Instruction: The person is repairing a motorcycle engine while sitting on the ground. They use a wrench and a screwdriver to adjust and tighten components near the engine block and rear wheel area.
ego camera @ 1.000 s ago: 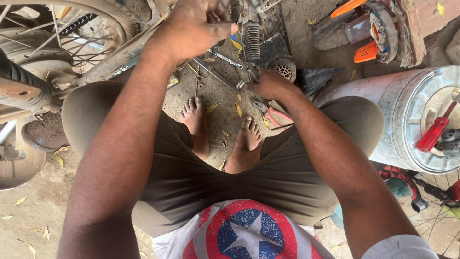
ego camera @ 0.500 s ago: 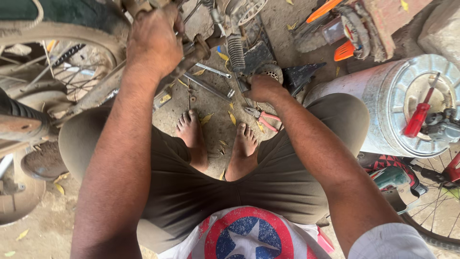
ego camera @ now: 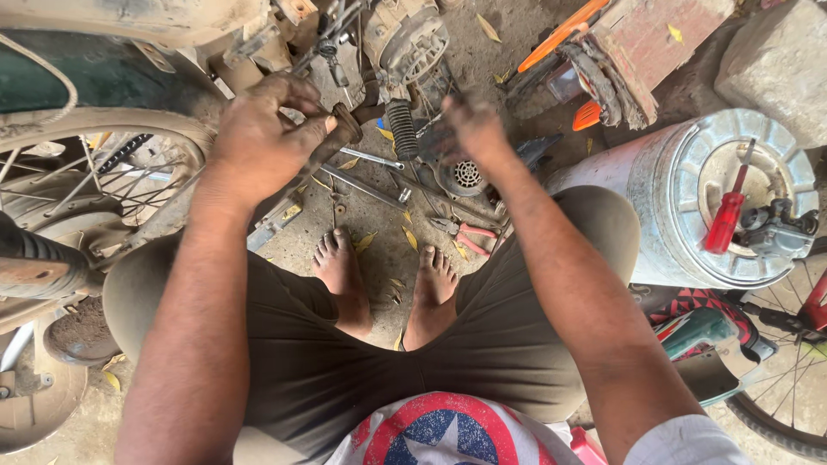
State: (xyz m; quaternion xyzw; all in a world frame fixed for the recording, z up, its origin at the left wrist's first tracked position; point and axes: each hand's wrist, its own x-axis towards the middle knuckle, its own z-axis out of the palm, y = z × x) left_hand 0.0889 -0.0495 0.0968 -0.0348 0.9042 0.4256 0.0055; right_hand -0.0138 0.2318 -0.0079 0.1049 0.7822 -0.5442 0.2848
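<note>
I squat on the dirt floor with my bare feet (ego camera: 383, 280) flat, and I take the black coil spring (ego camera: 401, 129) standing ahead of my toes as my landmark. My left hand (ego camera: 263, 138) is just to the left of that spring, fingers curled tight around a grimy dark metal rod (ego camera: 338, 138) whose rounded end pokes out past my thumb toward the spring. My right hand (ego camera: 472, 129) hovers just right of the spring, fingers loosely spread and gripping nothing, above a round slotted metal disc (ego camera: 466, 175). Between the spring and my feet lie long wrenches (ego camera: 370, 159) and red-handled pliers (ego camera: 465, 231) on the ground. Beyond the spring sits the dusty engine casing (ego camera: 412, 39). Far left of the spring is a spoked wheel (ego camera: 112, 172); far right lies a silvery drum (ego camera: 689, 198) on its side with a red-handled screwdriver (ego camera: 726, 215) resting on its end.
</note>
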